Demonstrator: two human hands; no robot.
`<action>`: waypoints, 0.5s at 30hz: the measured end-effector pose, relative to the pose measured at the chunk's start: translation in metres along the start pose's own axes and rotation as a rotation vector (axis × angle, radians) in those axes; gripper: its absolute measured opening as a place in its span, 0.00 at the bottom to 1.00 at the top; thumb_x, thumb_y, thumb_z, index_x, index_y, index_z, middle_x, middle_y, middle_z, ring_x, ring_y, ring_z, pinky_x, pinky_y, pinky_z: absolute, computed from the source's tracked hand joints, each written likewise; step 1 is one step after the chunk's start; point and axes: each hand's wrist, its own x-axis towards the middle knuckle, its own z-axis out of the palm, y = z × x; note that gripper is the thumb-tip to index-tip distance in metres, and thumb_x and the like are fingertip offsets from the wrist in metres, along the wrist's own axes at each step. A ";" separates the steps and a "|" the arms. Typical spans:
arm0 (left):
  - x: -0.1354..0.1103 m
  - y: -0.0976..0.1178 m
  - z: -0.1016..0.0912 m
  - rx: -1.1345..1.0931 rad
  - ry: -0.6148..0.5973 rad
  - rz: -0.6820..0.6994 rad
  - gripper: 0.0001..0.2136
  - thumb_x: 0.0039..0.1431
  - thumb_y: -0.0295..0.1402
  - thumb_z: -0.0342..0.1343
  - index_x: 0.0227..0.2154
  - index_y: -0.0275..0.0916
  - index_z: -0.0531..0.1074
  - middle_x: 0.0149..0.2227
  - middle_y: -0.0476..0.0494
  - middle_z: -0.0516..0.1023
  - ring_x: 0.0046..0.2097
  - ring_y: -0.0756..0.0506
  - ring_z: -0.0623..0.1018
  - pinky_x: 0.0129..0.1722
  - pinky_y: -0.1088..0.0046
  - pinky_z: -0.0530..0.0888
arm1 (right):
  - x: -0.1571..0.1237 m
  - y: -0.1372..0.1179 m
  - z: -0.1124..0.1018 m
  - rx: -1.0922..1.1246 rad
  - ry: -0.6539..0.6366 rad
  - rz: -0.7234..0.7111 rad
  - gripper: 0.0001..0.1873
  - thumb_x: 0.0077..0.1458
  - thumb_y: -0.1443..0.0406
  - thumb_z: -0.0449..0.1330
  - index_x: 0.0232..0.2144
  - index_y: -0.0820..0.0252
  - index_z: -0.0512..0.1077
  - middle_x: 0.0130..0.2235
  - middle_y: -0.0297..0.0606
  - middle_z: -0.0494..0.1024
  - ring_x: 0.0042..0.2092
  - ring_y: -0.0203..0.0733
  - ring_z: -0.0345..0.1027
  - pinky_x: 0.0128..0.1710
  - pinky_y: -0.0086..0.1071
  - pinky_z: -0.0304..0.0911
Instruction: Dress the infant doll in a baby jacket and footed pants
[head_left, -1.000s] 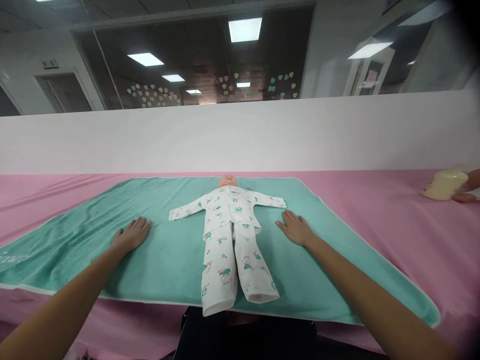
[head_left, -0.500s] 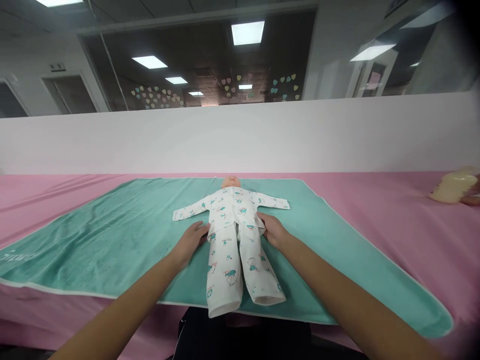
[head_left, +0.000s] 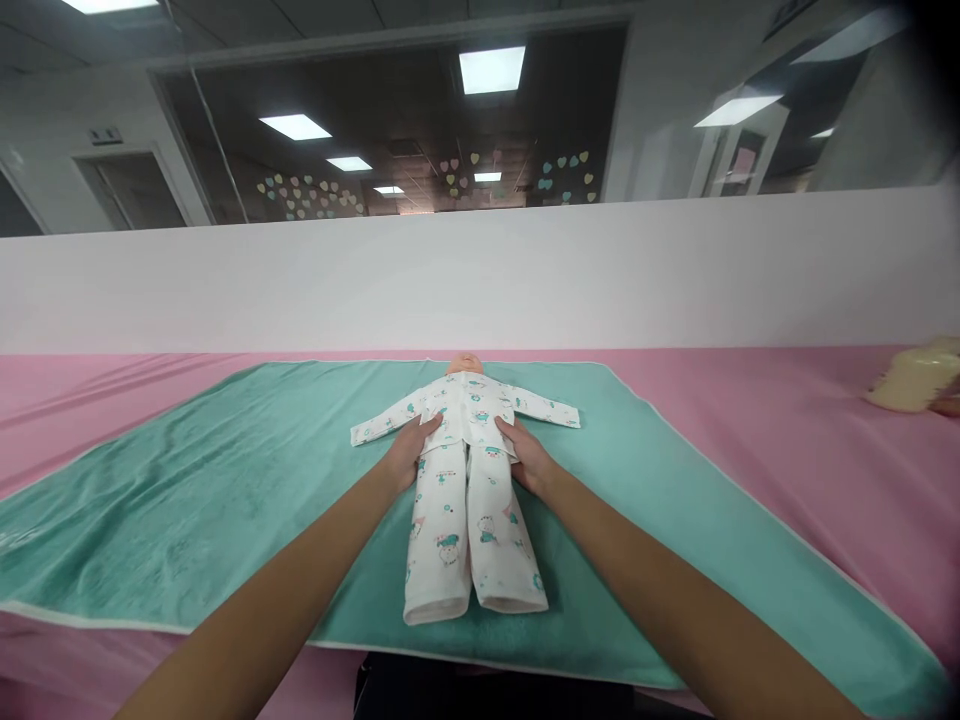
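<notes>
A baby doll (head_left: pixel 465 364) lies on its back with its head at the far side. It wears a white patterned long-sleeved top (head_left: pixel 480 400) and matching trousers (head_left: pixel 442 530), whose legs point toward me. Its sleeves are spread out to both sides. At the waist, my left hand (head_left: pixel 409 448) is closed on the doll's left-hand side in view, thumb on top of the shirt. My right hand (head_left: pixel 531 455) grips the opposite side the same way. The fingers of both hands are partly hidden under the doll and its clothing.
A green towel (head_left: pixel 247 500) with a pale edge lies under the doll, over a pink cloth (head_left: pixel 750 410). A pale yellow translucent container (head_left: pixel 911 380) stands at the far right, with something brownish beside it. A low white wall (head_left: pixel 450 280) runs behind, below dark glass.
My left hand has moved up and right onto the doll's waist. My right hand has shifted slightly left, its thumb now over the shirt. The trouser legs have swung slightly left.
</notes>
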 end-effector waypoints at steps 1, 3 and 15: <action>0.006 0.000 -0.002 -0.002 -0.004 0.006 0.24 0.47 0.36 0.63 0.49 0.36 0.68 0.48 0.36 0.75 0.43 0.42 0.78 0.36 0.71 0.77 | 0.003 0.000 0.000 0.004 0.001 0.000 0.26 0.50 0.60 0.62 0.52 0.53 0.63 0.50 0.37 0.74 0.45 0.44 0.72 0.44 0.37 0.69; 0.017 -0.001 -0.006 0.000 0.004 0.000 0.28 0.47 0.36 0.64 0.52 0.36 0.65 0.49 0.35 0.74 0.45 0.41 0.77 0.38 0.70 0.76 | 0.008 0.001 -0.001 0.011 0.002 -0.003 0.27 0.50 0.59 0.62 0.52 0.52 0.62 0.50 0.36 0.73 0.46 0.44 0.72 0.44 0.37 0.69; -0.065 -0.002 -0.054 0.435 0.203 0.188 0.20 0.54 0.43 0.55 0.48 0.43 0.70 0.56 0.41 0.68 0.56 0.39 0.67 0.53 0.63 0.67 | 0.015 -0.009 -0.040 -0.179 0.056 0.006 0.15 0.53 0.56 0.59 0.42 0.54 0.68 0.47 0.38 0.74 0.42 0.40 0.71 0.41 0.34 0.70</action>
